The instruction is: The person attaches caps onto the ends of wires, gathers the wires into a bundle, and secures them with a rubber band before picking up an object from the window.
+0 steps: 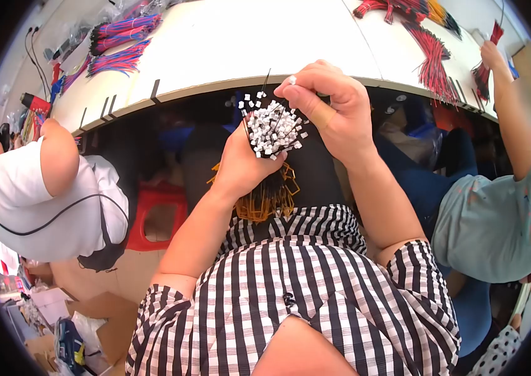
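My left hand is wrapped round a thick bundle of thin wires whose upper ends carry many small white connectors. Below the fist, the black and orange-yellow lower ends of the bundle hang over my lap. To the right of the connectors, my right hand pinches one small white connector between thumb and index finger, close to the table edge. A strip of tape is wrapped round one finger of that hand.
The white table runs across the top. Red-blue wire bundles lie at its left, red-black ones at its right. A person in white is at left, another in light green at right. A red stool stands left.
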Motion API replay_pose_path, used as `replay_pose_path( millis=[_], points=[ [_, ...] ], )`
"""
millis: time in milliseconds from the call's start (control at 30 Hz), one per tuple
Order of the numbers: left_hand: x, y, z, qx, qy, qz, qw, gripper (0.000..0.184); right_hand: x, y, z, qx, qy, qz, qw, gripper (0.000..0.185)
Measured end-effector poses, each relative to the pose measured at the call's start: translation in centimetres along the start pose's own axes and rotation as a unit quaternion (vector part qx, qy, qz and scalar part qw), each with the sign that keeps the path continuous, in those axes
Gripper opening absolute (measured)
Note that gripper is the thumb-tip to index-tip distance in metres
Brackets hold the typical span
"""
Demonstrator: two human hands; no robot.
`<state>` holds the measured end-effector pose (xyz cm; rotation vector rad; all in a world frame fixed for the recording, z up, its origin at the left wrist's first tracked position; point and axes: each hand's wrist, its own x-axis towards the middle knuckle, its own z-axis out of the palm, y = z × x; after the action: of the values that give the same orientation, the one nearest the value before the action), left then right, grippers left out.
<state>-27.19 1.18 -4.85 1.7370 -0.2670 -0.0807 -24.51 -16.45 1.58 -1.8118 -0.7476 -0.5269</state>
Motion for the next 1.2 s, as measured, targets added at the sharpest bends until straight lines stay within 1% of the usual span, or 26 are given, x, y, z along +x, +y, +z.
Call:
replay_pose_path(
  millis=[33,100,133,200,267,333,367,433,467,533,633,667,700,767,833,867,900,933,967,1033,1067,1133,1167,1200],
  points=[
    [0.0,0.0,-0.1,-0.022,-0.006,0.002,1.000,0.046,-0.1,0.1,0.4,0.002,-0.002,0.000,1.000,0.007],
    [0.1,-0.1,-0.1,-0.022,-0.009,-0.002,1.000,0.046,-0.4,0.2,1.2,0.090,0.050,0.062,0.993,0.007],
    [0.2,-0.1,-0.1,-0.021,-0.016,-0.003,1.000,0.045,-0.3,0.2,1.4,0.092,0.051,0.063,0.992,0.007],
    [0.1,0.1,-0.1,-0.018,-0.023,-0.004,1.000,0.042,0.0,0.2,1.6,0.212,0.097,0.060,0.971,0.008],
    [0.1,0.2,-0.1,-0.018,-0.032,-0.003,0.999,0.039,0.4,0.2,1.2,0.230,0.099,0.069,0.966,0.008],
    [0.1,0.2,-0.3,-0.043,-0.037,-0.019,0.998,0.047,0.9,0.1,1.1,0.258,0.080,0.079,0.960,0.009],
    [0.1,0.2,-0.4,-0.044,-0.037,-0.019,0.998,0.047,1.0,0.1,1.0,0.257,0.080,0.078,0.960,0.009],
    [0.0,0.1,-0.7,-0.045,-0.046,-0.037,0.997,0.050,1.2,0.1,0.9,0.210,0.055,0.081,0.973,0.009],
    [0.0,-0.2,-0.8,-0.067,-0.055,-0.042,0.995,0.052,1.3,0.1,0.8,0.210,0.055,0.081,0.973,0.009],
    [-0.1,-0.5,-1.2,-0.079,-0.057,-0.049,0.994,0.052,1.6,-0.2,1.0,0.294,0.072,0.069,0.951,0.010],
    [-0.2,-0.7,-1.6,-0.102,-0.061,-0.061,0.991,0.053,2.4,-0.4,1.4,0.294,0.077,0.078,0.950,0.011],
    [-0.1,-0.7,-1.8,-0.094,-0.067,-0.075,0.991,0.053,2.9,-0.3,1.8,0.283,0.091,0.055,0.953,0.012],
    [-0.1,-0.7,-2.0,-0.085,-0.075,-0.089,0.990,0.053,3.6,-0.2,2.0,0.284,0.093,0.055,0.953,0.012],
    [-0.1,-1.3,-2.2,-0.101,-0.083,-0.079,0.988,0.054,5.1,-0.3,2.2,0.201,0.048,0.028,0.978,0.014],
    [-0.1,-1.4,-2.5,-0.112,-0.091,-0.052,0.988,0.056,6.1,-0.5,2.8,0.194,0.048,0.024,0.979,0.013],
    [-0.1,-1.4,-2.7,-0.111,-0.091,-0.051,0.988,0.056,6.5,-0.8,3.1,0.200,0.074,0.010,0.977,0.014],
    [-0.2,-1.3,-2.8,-0.110,-0.089,-0.033,0.989,0.049,6.8,-1.1,3.3,0.206,0.098,-0.003,0.974,0.015],
    [-0.4,-1.4,-2.9,-0.110,-0.087,-0.018,0.990,0.043,7.1,-0.9,3.1,0.157,0.073,-0.034,0.984,0.015],
    [-0.5,-1.7,-3.1,-0.112,-0.085,-0.022,0.990,0.043,7.2,-0.7,3.3,0.159,0.071,-0.031,0.984,0.015],
    [-0.2,-2.3,-3.5,-0.121,-0.089,-0.020,0.988,0.058,7.5,-0.3,3.8,0.200,0.085,-0.025,0.976,0.014],
    [-0.2,-2.4,-3.6,-0.121,-0.086,-0.020,0.989,0.058,7.6,-0.1,4.0,0.202,0.083,-0.024,0.976,0.014],
    [-0.3,-2.0,-3.6,-0.143,-0.093,-0.050,0.984,0.057,7.6,0.2,4.4,0.218,0.067,-0.008,0.974,0.013],
    [-0.3,-1.9,-3.6,-0.143,-0.092,-0.050,0.984,0.057,7.6,0.1,4.3,0.219,0.066,-0.008,0.974,0.013],
    [-0.3,-1.8,-3.5,-0.141,-0.096,-0.046,0.984,0.052,7.5,0.0,4.2,0.179,-0.009,0.009,0.984,0.013]
  ],
)
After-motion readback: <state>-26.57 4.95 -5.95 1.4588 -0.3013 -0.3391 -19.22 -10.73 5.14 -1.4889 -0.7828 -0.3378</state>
